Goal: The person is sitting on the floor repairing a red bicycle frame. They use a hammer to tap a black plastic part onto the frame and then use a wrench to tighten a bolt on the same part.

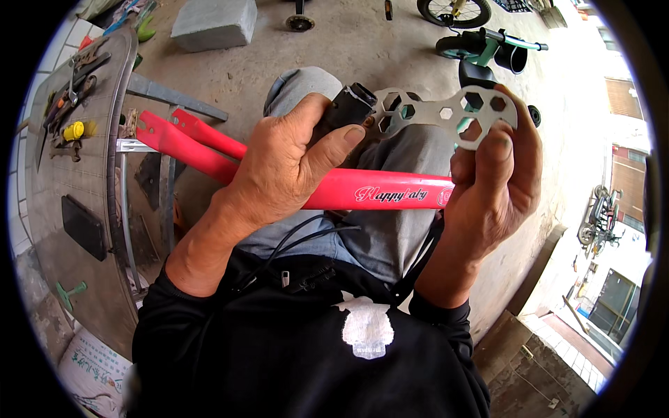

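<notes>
My left hand [272, 164] is closed round a short black tube [345, 108] with an open upper end. My right hand [495, 184] pinches the wide end of a flat silver multi-hole spanner [426, 106] between thumb and fingers. The spanner's other end reaches the black tube; whether it sits on a nut there, I cannot tell. Across my lap lies a red bicycle frame [334, 187], its two forked ends pointing left. My left wrist passes over it, and my right hand covers its right end. How the black tube joins the frame is hidden by my left hand.
At the left stands a worn table [94, 188] with pliers and spanners, a yellow round item [74, 131], a black flat box [83, 226] and a green T-shaped piece [71, 295]. A grey block [214, 24] and a small green bike [488, 52] stand on the floor ahead.
</notes>
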`<state>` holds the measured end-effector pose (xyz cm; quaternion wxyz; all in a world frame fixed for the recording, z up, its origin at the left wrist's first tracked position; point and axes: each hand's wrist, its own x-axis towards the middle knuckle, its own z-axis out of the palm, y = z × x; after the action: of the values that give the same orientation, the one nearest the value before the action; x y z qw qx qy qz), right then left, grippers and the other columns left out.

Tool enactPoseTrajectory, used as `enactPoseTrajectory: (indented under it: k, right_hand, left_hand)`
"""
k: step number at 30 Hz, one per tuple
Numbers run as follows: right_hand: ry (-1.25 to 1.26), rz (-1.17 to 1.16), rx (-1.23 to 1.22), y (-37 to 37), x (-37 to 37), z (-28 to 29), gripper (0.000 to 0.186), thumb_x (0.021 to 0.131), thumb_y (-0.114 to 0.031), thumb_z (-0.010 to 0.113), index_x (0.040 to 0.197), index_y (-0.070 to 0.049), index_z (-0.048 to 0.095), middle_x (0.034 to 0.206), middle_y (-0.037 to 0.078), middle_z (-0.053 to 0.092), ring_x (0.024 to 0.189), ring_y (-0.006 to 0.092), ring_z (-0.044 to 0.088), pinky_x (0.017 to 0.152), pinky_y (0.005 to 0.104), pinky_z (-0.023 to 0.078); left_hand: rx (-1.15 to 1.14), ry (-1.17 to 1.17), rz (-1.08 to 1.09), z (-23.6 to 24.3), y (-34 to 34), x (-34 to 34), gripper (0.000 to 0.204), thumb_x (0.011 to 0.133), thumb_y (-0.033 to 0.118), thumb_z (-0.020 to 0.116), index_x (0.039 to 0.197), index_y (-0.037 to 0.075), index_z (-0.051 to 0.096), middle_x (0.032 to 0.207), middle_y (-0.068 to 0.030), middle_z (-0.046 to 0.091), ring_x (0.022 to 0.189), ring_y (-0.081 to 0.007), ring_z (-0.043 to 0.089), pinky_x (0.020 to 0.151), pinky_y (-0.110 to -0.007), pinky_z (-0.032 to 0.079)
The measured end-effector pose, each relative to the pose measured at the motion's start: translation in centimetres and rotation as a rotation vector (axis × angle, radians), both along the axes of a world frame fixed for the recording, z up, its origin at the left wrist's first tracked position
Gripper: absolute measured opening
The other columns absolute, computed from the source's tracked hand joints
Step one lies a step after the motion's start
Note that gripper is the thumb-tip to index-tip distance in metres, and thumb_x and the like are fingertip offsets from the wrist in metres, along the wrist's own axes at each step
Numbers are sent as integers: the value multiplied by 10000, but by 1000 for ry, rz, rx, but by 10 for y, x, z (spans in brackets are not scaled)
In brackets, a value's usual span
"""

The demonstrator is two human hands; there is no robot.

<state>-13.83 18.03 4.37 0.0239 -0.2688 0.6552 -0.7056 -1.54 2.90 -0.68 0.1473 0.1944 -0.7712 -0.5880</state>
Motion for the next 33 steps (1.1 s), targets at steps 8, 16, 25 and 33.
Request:
enactPoseTrajectory:
  k: [8,16,25,33]
  right_hand:
    - [-290,142,92,-30,-55,-31,392,883,-310,723,1135,-14,679,789,33,643,692,87,588,547,210,438]
    - [-522,332,378,-52,-39,-68,334,944,-326,627,896,-13,733,743,8,643,633,61,532,532,216,427]
    - [-556,437,412,-48,-1,-73,375,984,-322,552,938,21,698,646,13,582,550,75,507,506,228,420]
    - [-610,448,359,-42,36,-81,361,1009,-286,517,957,42,658,687,31,613,571,73,533,523,231,436]
  left_hand:
    - [-100,100,-230,1,2,3,384,927,368,649,947,-5,561,536,-104,496,469,-189,514,460,-335,395]
    - [55,165,-244,3,-3,4,338,934,316,656,991,-6,573,578,-49,519,514,-112,486,498,-280,400]
    - [354,162,-135,-1,-5,10,481,965,429,566,1093,-33,528,711,-40,572,537,-51,488,470,-193,408]
    - [429,289,65,2,-2,4,214,996,233,558,989,19,553,597,33,482,484,-23,420,441,-189,340]
